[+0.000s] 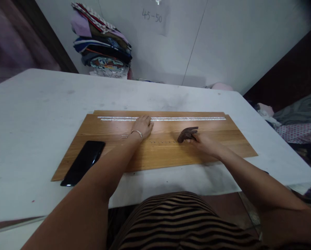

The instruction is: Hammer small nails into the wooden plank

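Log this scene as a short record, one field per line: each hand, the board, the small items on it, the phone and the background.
Left hand: the left hand lies on the wooden board, over part of two marked strips
Right hand: the right hand grips a hammer
Board: on the white table
Small items: thin nail-like pieces by the left wrist
Phone: black phone, at the board's left end
Background: folded fabrics
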`<state>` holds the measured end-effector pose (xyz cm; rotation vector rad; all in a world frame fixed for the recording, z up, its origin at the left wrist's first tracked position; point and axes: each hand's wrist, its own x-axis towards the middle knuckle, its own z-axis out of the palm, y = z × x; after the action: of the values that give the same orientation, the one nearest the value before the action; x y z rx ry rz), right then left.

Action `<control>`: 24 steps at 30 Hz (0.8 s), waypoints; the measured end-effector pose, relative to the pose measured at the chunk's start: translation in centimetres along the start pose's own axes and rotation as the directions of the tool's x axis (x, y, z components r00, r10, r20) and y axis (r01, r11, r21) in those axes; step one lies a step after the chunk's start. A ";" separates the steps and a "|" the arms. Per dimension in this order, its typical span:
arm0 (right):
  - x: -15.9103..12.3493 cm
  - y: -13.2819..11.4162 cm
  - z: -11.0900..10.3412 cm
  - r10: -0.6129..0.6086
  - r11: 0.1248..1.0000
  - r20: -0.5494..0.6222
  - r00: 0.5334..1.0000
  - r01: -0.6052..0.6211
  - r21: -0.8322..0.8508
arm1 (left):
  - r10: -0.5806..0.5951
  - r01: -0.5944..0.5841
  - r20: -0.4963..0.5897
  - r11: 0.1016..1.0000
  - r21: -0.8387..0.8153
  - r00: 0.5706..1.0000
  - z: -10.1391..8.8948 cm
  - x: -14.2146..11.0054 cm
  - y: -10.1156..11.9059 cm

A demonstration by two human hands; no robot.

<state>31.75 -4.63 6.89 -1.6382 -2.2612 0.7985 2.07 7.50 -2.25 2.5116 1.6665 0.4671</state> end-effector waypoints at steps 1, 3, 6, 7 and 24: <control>0.0 0.0 0.0 0.012 1.000 -0.003 1.000 -0.012 -0.005 | 0.000 0.000 0.001 1.000 -0.001 1.000 0.0 0.0 0.0; 0.1 0.1 0.0 0.016 1.000 -0.006 1.000 -0.016 -0.009 | 0.002 -0.002 0.000 1.000 -0.002 1.000 0.0 0.0 -0.1; 0.1 0.2 0.2 0.012 1.000 0.004 1.000 -0.012 -0.018 | 0.007 -0.007 0.000 1.000 -0.005 1.000 0.1 0.0 -0.1; 0.1 0.2 0.3 0.018 0.999 0.008 1.000 -0.018 -0.030 | 0.008 -0.008 -0.001 1.000 -0.008 1.000 0.1 0.0 -0.1; 0.2 0.2 0.4 -0.031 0.999 0.009 0.999 0.031 -0.022 | 0.005 -0.005 -0.019 1.000 0.007 1.000 0.1 0.0 -0.1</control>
<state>31.65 -4.52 6.43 -1.6078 -2.3039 0.7778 2.06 7.58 -2.40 2.5244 1.6719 0.4884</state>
